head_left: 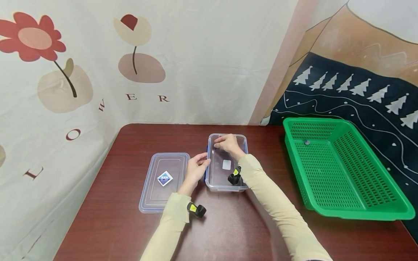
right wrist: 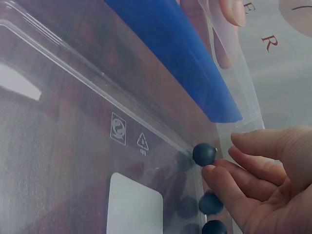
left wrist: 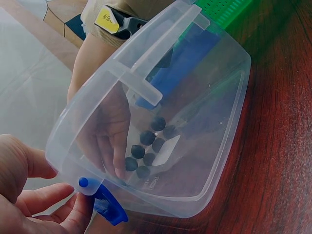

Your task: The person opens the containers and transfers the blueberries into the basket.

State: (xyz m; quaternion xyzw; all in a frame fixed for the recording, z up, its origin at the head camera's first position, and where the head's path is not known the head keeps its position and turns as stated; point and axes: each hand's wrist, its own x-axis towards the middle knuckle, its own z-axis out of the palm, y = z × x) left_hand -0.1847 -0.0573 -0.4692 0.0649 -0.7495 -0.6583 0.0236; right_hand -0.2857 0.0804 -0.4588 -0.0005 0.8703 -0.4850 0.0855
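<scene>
Head and wrist views: right hand (head_left: pixel 228 144), fingers parted beside a dark ball (right wrist: pixel 204 154) at the clear box's (head_left: pixel 217 176) eleven o'clock. Left hand (head_left: pixel 195 170) touching box at nine, hold unclear. Red-brown table (head_left: pixel 114 217); lid (head_left: pixel 156 197), nine o'clock; green basket (head_left: pixel 351 214), three; flower-printed curtain (head_left: pixel 212 65), twelve.

- Clear rectangular plastic box (head_left: pixel 225 188), on brown wooden table (head_left: pixel 235 224)
- Dark-blue round balls (left wrist: pixel 147 137), in a row inside it
- Clear flat plastic lid (head_left: pixel 163 191), left of box
- Green perforated plastic basket (head_left: pixel 346 174), right
</scene>
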